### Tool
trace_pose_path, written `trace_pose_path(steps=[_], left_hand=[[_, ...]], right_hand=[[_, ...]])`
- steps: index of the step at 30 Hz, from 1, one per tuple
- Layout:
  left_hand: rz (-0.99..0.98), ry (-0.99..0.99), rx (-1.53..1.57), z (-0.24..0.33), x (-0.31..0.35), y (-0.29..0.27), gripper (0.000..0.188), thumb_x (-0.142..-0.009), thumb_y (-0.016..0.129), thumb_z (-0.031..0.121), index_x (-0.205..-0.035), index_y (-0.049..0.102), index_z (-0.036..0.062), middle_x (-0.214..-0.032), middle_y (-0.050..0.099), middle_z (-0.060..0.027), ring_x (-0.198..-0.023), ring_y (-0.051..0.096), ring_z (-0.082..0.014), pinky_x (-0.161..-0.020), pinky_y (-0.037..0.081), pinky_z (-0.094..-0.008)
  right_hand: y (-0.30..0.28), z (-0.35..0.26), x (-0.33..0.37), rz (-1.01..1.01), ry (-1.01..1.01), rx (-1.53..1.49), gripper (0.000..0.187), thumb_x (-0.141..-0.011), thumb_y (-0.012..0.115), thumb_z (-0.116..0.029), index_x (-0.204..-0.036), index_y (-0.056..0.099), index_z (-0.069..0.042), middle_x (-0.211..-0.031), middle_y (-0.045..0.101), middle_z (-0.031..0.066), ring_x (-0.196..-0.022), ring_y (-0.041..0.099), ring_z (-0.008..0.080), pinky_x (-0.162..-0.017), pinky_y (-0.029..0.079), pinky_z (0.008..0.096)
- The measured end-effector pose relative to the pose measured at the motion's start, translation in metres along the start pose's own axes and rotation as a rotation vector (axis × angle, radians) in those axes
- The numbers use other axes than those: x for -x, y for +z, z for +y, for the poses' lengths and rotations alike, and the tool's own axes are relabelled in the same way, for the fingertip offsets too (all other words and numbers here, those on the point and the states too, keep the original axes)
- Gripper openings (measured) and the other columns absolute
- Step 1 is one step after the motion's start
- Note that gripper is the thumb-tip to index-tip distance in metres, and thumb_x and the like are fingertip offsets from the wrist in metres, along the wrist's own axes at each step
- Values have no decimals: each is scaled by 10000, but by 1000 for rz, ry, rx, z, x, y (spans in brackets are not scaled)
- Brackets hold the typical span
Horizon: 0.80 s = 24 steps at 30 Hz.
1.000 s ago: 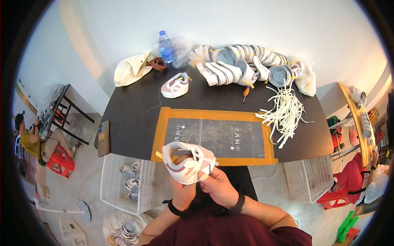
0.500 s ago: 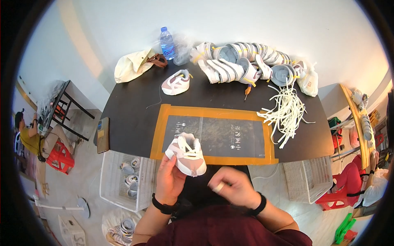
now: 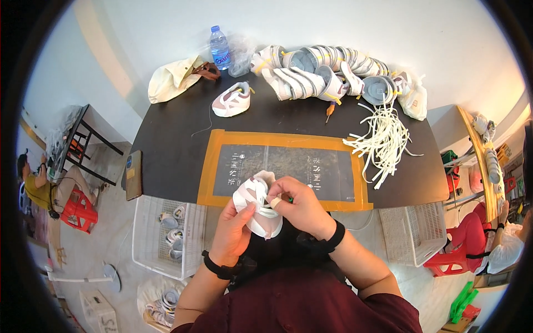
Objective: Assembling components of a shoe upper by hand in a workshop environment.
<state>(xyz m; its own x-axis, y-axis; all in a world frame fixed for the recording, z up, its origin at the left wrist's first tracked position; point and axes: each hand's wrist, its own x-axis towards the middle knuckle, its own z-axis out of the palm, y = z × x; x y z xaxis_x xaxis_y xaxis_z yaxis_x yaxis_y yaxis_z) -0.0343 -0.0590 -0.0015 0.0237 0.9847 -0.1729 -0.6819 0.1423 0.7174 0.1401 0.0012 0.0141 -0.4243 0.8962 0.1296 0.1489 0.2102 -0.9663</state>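
My left hand (image 3: 235, 236) grips a small white and pink shoe upper (image 3: 265, 226) by its side, thumb on the near face, just in front of the table's near edge. At the upper's lacing, my right hand (image 3: 304, 208) has its fingers pinched together. What they pinch is hidden, though a speck of green shows between the fingers. A pale wrap sits on the right thumb. Beyond lies a similar shoe upper (image 3: 232, 101) with a thin thread trailing from it. A bundle of cream laces (image 3: 386, 136) rests to the right.
Orange tape (image 3: 283, 203) frames a dark mat on the table. Stacked shoe uppers (image 3: 311, 80), an orange-handled tool (image 3: 331, 110), a water bottle (image 3: 220, 50) and a cream bag (image 3: 169, 80) stand behind. A phone (image 3: 134, 176) lies at the left edge. White baskets (image 3: 194, 238) flank me; people sit either side.
My right hand has moved up and left onto the shoe upper from its place beside it. The left hand has tilted the upper. The whole view has shifted slightly.
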Motion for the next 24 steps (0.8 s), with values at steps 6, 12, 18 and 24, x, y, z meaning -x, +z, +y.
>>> trace_pose_path(steps=[6,12,18,24], left_hand=[[-4,0,-13,-2,-2,1,388,-937,626,81,-1312,534,44,-1238,615,-54,-1133,587,-161,-981,457,-329],[-26,14,-2,-2,-8,3,399,-949,588,51,-1341,514,60,-1276,594,-52,-1168,571,-182,-1020,447,-363],[-117,123,-121,-1,-15,11,392,-947,612,78,-1322,512,24,-1274,594,-60,-1152,573,-156,-991,446,-329],[-165,206,-226,-10,-35,3,376,-951,601,68,-1314,517,18,-1269,594,-61,-1148,567,-145,-993,439,-322]], right_hand=[[5,2,5,-3,58,-174,89,-910,647,-74,-980,594,-57,-903,612,-5,-795,545,80,-728,469,260],[6,1,10,165,-129,-72,106,-929,653,-108,-980,572,-63,-883,570,-25,-707,495,40,-640,447,210],[10,-6,2,244,-54,4,132,-901,673,-109,-954,569,-46,-879,615,83,-774,605,168,-700,492,291],[14,6,-2,316,-45,-21,105,-915,660,-98,-957,581,-44,-848,636,46,-746,595,130,-677,493,278]])
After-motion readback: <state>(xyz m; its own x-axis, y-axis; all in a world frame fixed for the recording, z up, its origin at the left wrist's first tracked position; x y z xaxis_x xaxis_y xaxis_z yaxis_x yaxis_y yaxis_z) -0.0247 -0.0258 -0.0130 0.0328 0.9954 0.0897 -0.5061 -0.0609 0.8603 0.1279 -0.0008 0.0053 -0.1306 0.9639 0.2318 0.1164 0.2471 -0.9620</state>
